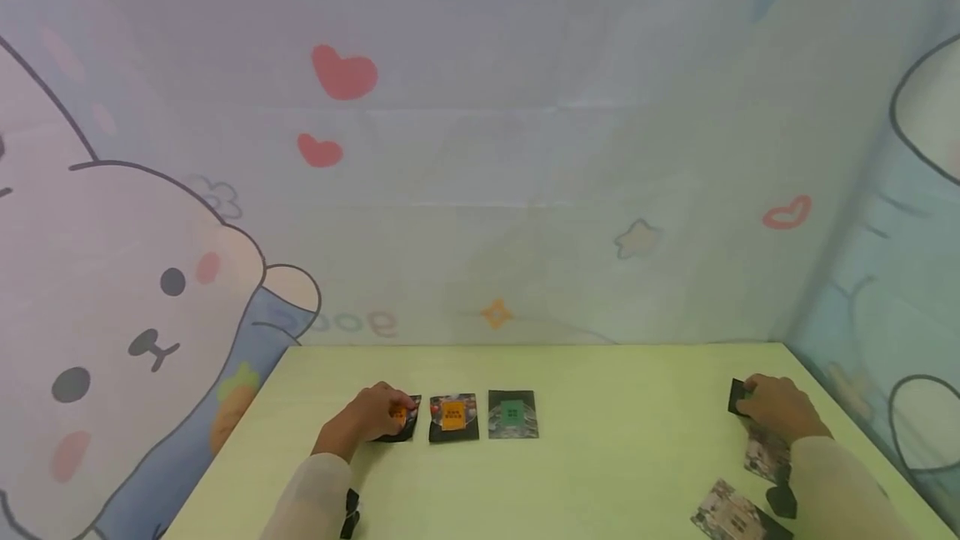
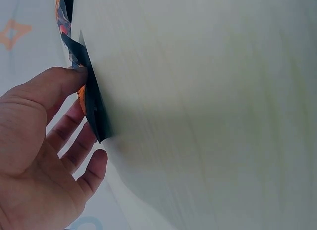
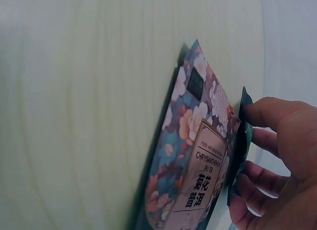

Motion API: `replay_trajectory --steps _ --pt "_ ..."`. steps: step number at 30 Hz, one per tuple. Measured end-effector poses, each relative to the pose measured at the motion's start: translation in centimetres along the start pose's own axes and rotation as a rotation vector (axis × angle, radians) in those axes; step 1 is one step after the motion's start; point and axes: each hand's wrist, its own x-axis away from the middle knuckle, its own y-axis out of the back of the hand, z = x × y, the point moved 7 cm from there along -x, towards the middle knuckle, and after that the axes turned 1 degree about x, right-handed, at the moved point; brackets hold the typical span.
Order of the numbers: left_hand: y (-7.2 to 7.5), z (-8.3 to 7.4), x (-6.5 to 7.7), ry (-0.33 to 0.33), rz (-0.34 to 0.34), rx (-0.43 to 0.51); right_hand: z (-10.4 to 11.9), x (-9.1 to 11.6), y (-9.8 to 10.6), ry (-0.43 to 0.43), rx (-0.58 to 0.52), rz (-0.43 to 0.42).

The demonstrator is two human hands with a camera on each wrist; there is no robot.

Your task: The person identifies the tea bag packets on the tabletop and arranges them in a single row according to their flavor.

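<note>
Two hands (image 1: 373, 412) (image 1: 782, 407) pinch packets (image 1: 410, 422) (image 1: 738, 397) | pale yellow-green tabletop (image 1: 615, 448) | cartoon-printed backdrop (image 1: 495, 157) behind

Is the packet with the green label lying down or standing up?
Lying down: the green-labelled packet rests flat on the table, its printed front facing up.

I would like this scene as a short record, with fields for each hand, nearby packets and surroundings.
Left hand: holds an orange-labelled packet
Beside it: second orange-labelled packet, then green-labelled packet
Right hand: holds dark packet
Near right hand: floral packet labelled Chrysanthemum Pu Er
Lower right, head view: patterned packet, partly cut off
Surface: pale yellow table
Behind: printed backdrop
</note>
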Motion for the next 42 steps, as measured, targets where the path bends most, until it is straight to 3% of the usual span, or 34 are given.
replay_trajectory --steps 20,26,42 --pt "0.3 -0.5 0.3 0.009 0.013 -0.003 3.5 -0.8 -1.8 0.055 -0.015 -0.040" --pt "0.3 -0.4 0.2 0.003 0.006 -0.020 5.3 -0.8 -1.9 0.083 0.004 -0.072" --pt "0.0 -0.2 0.1 0.009 0.012 -0.014 10.6 -0.7 -3.4 0.114 -0.013 -0.030"
